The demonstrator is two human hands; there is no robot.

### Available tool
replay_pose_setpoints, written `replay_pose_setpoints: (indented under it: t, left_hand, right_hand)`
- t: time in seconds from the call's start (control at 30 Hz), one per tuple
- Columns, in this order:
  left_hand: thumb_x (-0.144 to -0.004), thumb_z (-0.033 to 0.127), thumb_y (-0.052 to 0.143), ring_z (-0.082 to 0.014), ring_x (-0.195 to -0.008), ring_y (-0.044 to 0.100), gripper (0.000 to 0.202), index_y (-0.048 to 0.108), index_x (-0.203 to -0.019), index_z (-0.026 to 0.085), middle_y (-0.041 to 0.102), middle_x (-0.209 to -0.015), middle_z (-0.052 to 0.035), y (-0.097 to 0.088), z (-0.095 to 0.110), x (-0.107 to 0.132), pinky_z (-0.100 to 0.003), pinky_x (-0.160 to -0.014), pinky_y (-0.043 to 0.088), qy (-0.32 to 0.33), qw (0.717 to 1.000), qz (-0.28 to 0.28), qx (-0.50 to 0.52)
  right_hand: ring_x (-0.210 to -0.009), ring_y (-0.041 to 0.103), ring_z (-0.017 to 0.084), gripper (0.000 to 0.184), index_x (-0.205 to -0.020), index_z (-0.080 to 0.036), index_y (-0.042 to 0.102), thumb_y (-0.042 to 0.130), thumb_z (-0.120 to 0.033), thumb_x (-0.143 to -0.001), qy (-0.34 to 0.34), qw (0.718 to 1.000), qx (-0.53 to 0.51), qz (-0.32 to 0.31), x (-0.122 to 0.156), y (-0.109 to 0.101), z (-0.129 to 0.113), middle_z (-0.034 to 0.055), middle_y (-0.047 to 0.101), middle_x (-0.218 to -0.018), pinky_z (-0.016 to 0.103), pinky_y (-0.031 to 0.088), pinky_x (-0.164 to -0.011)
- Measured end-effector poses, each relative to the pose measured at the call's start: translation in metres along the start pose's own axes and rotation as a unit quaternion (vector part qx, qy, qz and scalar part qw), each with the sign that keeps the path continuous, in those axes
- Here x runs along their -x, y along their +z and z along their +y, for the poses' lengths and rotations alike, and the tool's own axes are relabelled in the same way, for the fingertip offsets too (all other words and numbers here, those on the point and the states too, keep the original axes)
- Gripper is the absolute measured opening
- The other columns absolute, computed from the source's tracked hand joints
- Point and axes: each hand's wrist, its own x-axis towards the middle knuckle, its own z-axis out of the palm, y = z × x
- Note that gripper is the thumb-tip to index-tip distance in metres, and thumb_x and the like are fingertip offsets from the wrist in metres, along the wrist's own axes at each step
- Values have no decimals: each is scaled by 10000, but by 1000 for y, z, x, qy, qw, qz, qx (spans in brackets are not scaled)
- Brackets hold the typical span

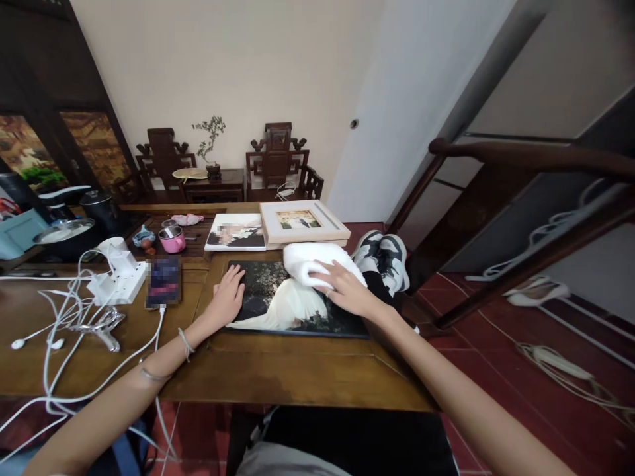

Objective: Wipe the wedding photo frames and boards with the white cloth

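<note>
A dark photo panel point(258, 284) with a pale gown pictured on it lies flat at the table's right end. My left hand point(229, 291) rests on its left edge, fingers stretched out and holding nothing. A folded white towel point(317, 258) is in my right hand point(344, 287), whose fingers curl over it. The towel sits on the panel's upper right part and hides that corner. Just behind stand a smaller photo panel point(235, 233) and a light-framed picture point(303, 225), both lying flat.
On the left are a white power strip point(122, 284) with tangled cables, a charging phone point(163, 283) and a pink cup point(172, 239). Sneakers point(391, 258) show beyond the table's right end. A dark wooden chair point(526, 158) stands at the right.
</note>
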Motion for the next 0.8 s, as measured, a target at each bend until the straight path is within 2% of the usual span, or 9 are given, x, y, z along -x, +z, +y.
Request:
replay_pose_setpoints:
  t: [0.2, 0.3, 0.4, 0.5, 0.63, 0.73, 0.8]
  left_hand:
    - [-963, 219, 327, -234, -1439, 257, 403, 447, -1346, 180, 364, -1514, -134, 0, 3, 1, -536, -1080, 328, 0, 1000, 8, 2]
    - [-964, 222, 324, -243, -1439, 254, 404, 442, -1349, 183, 352, -1521, -132, -1, 3, 0, -572, -1078, 315, 4, 1000, -5, -1]
    - [-967, 230, 323, -250, -1443, 241, 405, 438, -1353, 185, 336, -1528, -133, -2, 2, -2, -590, -1080, 302, 11, 1000, -23, -1]
    - [-968, 237, 324, -255, -1448, 223, 408, 436, -1357, 184, 327, -1531, -137, -4, 1, -4, -593, -1082, 299, 17, 999, -30, 3]
    - [-968, 253, 327, -261, -1453, 208, 414, 429, -1363, 179, 316, -1537, -139, -4, 0, -4, -611, -1081, 286, 18, 999, -35, 11]
    - [-965, 256, 335, -256, -1449, 222, 414, 432, -1361, 179, 323, -1534, -138, -3, -2, -4, -598, -1091, 282, 18, 999, -25, 17]
    - [-962, 250, 340, -248, -1446, 235, 411, 441, -1354, 181, 339, -1526, -138, -1, -3, -4, -578, -1095, 292, 16, 1000, -14, 20]
  right_hand:
    - [-1423, 246, 294, 326, -1130, -246, 651, 461, -180, -874, -80, 995, -35, -52, 92, -17, -65, 56, 457, -1465, 622, 151, -1153]
    - [-1414, 261, 310, 325, -1087, -249, 666, 490, -152, -831, -103, 991, -52, -72, 115, -24, -80, 50, 448, -1469, 606, 142, -1168]
    - [-1370, 358, 311, 311, -1092, -246, 675, 457, -188, -877, -78, 994, -62, -47, 100, -24, -67, 66, 522, -1410, 552, 206, -1171]
    - [-1326, 430, 319, 339, -1135, -233, 669, 397, -277, -937, -28, 997, -66, -20, 59, -18, -32, 71, 611, -1312, 577, 255, -1140]
    - [-1287, 475, 339, 382, -1227, -249, 622, 394, -352, -940, 46, 998, -51, -4, 5, -7, 14, 59, 613, -1312, 613, 303, -1096]
    - [-1310, 448, 338, 385, -1235, -237, 617, 396, -344, -939, 58, 997, -41, 1, -8, -3, 21, 68, 595, -1334, 603, 293, -1105]
    - [-1342, 407, 323, 371, -1216, -222, 627, 392, -307, -941, 32, 999, -34, 0, 2, -3, 11, 79, 593, -1336, 591, 253, -1129]
